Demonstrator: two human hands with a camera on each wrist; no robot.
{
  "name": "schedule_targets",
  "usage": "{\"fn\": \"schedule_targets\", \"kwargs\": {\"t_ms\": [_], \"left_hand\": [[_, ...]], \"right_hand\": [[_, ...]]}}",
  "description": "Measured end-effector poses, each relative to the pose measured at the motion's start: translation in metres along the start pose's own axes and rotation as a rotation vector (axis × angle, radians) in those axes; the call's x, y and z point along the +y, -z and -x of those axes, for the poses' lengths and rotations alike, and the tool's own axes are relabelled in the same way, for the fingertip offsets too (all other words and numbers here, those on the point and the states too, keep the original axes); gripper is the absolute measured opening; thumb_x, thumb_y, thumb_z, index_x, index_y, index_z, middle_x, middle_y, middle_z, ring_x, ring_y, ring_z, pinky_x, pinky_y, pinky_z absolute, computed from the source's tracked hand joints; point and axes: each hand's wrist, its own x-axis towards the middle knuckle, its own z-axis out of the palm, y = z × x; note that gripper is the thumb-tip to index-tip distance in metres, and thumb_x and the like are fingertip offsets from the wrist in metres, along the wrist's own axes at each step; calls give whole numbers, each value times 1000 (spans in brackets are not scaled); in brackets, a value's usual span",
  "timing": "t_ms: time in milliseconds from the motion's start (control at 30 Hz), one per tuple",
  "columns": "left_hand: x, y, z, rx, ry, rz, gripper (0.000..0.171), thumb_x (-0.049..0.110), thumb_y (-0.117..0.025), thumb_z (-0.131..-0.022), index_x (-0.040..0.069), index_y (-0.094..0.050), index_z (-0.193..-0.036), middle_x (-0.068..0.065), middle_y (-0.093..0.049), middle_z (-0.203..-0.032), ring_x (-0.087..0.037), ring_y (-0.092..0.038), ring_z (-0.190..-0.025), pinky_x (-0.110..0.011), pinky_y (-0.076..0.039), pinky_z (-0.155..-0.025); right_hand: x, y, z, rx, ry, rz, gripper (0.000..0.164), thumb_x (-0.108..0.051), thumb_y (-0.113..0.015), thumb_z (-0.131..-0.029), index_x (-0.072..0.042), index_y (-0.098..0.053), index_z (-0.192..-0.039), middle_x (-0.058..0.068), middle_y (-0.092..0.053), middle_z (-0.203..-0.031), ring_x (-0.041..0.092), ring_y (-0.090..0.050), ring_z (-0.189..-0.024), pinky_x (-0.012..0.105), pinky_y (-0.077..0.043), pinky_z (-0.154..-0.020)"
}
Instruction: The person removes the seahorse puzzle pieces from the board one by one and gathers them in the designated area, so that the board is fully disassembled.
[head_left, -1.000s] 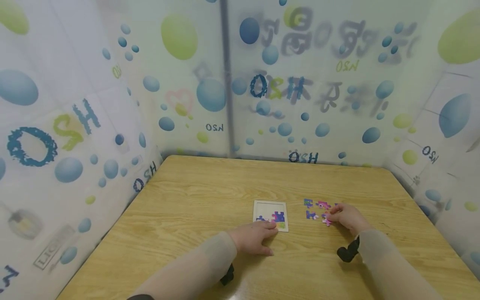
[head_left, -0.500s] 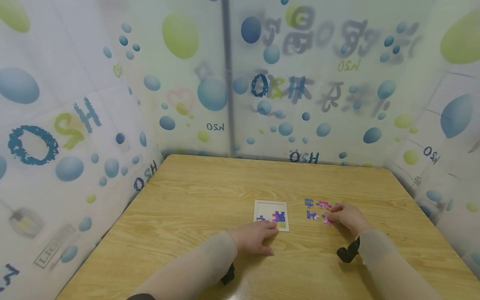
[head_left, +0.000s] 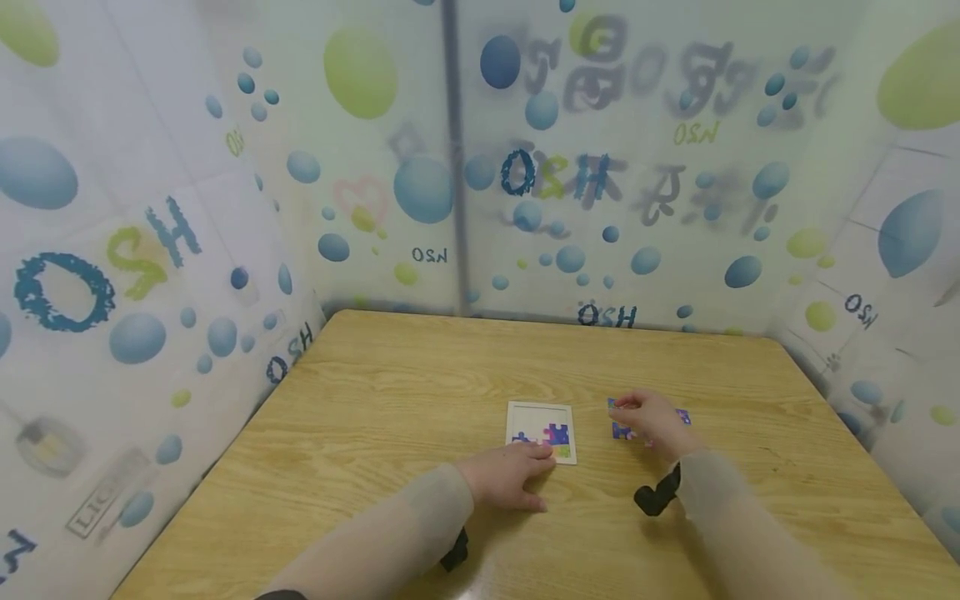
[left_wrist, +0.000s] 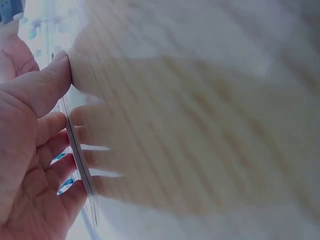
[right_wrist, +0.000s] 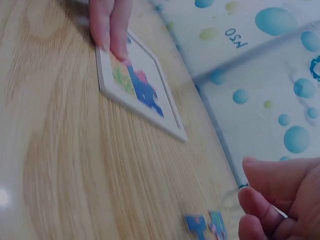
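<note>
My L hand (head_left: 510, 477): fingers extended, laid over the near edge of the white puzzle frame (head_left: 534, 419), thumb on the tbl (head_left: 420, 383). Frame lies flat, part-filled; fitted pcs (head_left: 558, 435) occupy its near portion, approx. half bare. My R hand (head_left: 652, 423): over the loose pcs (head_left: 621, 432) on the tbl, R of frame; thumb & forefinger narrowly spaced, can't tell if a pc is held. Black wrist mount (head_left: 656, 498) noted, R arm.
</note>
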Motion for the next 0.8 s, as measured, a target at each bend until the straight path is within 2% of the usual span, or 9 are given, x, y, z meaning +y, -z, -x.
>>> {"fn": "schedule_targets", "kwargs": {"t_ms": [133,433,633,800], "left_hand": [[0,0,0,-3,4,4,71,51,-59,-91,14,-39,-148,-1,-31,-155,-19,-28,-142,-29,-22,-115],[-1,2,1,1,-14,18,70,48,-61,-91,11,-41,-147,-4,-33,-154,-20,-30,-141,-30,-23,-115],[0,3,0,1,-21,12,69,47,-61,-92,9,-41,-146,-5,-32,-154,-20,-29,-141,-29,-22,-115],[1,3,-1,3,-23,-7,69,47,-60,-92,9,-41,-146,-7,-32,-154,-21,-29,-141,-29,-22,-115]], "right_hand": [[-8,-17,-5,7,30,41,36,-27,-64,-93,-2,-60,-118,13,-60,-114,25,-51,-93,32,-46,-72],[-22,-57,-15,-48,43,2,24,-26,-66,-91,-9,-68,-109,8,-63,-112,28,-50,-105,47,-39,-94],[-25,-75,-17,-50,40,-50,17,-17,-68,-90,-8,-70,-104,9,-64,-108,29,-51,-106,51,-36,-100],[-23,-80,-16,-36,65,-23,14,-10,-70,-87,-7,-70,-101,9,-64,-101,27,-54,-98,48,-40,-97]]}}
